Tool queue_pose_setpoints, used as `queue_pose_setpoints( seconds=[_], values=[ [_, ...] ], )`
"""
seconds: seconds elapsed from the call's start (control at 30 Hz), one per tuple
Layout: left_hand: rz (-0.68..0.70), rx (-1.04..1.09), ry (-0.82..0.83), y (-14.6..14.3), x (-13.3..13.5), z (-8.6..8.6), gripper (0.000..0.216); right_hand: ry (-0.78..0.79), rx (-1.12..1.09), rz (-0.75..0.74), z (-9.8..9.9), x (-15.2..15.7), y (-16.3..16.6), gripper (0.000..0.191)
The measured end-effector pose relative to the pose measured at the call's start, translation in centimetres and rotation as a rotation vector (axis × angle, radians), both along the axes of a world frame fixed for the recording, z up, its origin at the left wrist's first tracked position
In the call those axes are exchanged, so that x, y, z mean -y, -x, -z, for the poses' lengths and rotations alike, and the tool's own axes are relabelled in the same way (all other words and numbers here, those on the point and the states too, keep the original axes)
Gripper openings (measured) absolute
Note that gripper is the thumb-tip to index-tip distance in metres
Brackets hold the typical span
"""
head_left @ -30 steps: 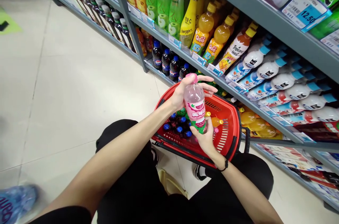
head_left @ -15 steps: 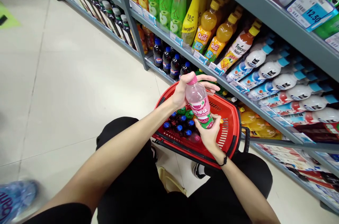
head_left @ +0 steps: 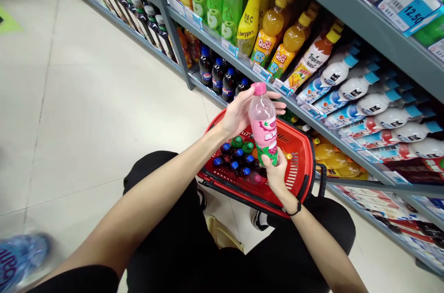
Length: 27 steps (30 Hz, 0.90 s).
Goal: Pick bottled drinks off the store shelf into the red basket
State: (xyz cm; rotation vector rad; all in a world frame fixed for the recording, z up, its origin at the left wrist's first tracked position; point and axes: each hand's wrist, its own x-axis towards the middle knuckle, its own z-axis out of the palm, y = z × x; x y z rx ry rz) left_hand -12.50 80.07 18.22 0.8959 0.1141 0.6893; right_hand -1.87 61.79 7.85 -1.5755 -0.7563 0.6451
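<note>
A clear drink bottle [head_left: 264,129] with a pink cap and a pink and green label stands slightly tilted above the red shopping basket [head_left: 294,141]. Its lower end is gripped by my right hand [head_left: 277,177], thumb across the front. My left hand [head_left: 236,115] is open around the bottle's upper part: the thumb lies near the neck, and the stretched fingers pass behind it. Whether the left palm touches the bottle I cannot tell. Inside the basket, below my hands, are several dark bottles with blue caps [head_left: 234,165], green-capped bottles [head_left: 237,141] and a pink-capped one [head_left: 255,177].
Grey shelving [head_left: 211,36] full of drinks runs diagonally along the right, close to the basket. Cola bottles [head_left: 217,76] stand on its lower level, white bottles with blue caps [head_left: 369,99] higher up. A blue-wrapped pack [head_left: 21,256] sits on the tiled floor [head_left: 86,99] at left.
The bottle has risen slightly, shifted right and become more upright in my right hand. My left hand's fingers have drawn in a little behind it.
</note>
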Motion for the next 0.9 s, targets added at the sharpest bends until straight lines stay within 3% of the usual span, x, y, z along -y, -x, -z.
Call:
queue_pose_setpoints(
  seconds=[0.17, 0.23, 0.4, 0.57, 0.67, 0.83, 0.9],
  values=[
    [-0.003, 0.004, -0.001, 0.1, -0.1, 0.1, 0.065, -0.061, -0.363, -0.074, -0.8, 0.2, 0.3, 0.049],
    [0.012, 0.016, -0.017, 0.0, -0.1, 0.4, 0.063, -0.048, -0.453, -0.145, -1.5, 0.2, 0.4, 0.049],
    [-0.023, -0.019, -0.095, -0.4, -0.3, 1.0, 0.056, 0.008, -0.72, -0.319, -3.0, 0.2, 0.2, 0.072],
    [-0.096, -0.104, -0.121, -0.7, -0.7, 2.0, 0.06, 0.028, -0.975, -0.508, -3.1, 0.4, -0.5, 0.074],
    [-0.108, -0.105, -0.17, -0.7, -0.9, 2.1, 0.063, 0.078, -0.972, -0.588, -2.8, 0.6, -1.1, 0.076],
    [-0.006, -0.145, -0.36, 0.0, -1.7, 1.4, 0.064, 0.271, -0.793, -0.472, -2.9, 1.4, -3.4, 0.082],
    [-0.016, -0.161, -0.398, -0.3, -1.5, 1.5, 0.061, 0.332, -0.631, -0.422, -2.9, 1.6, -5.1, 0.076]
  ],
)
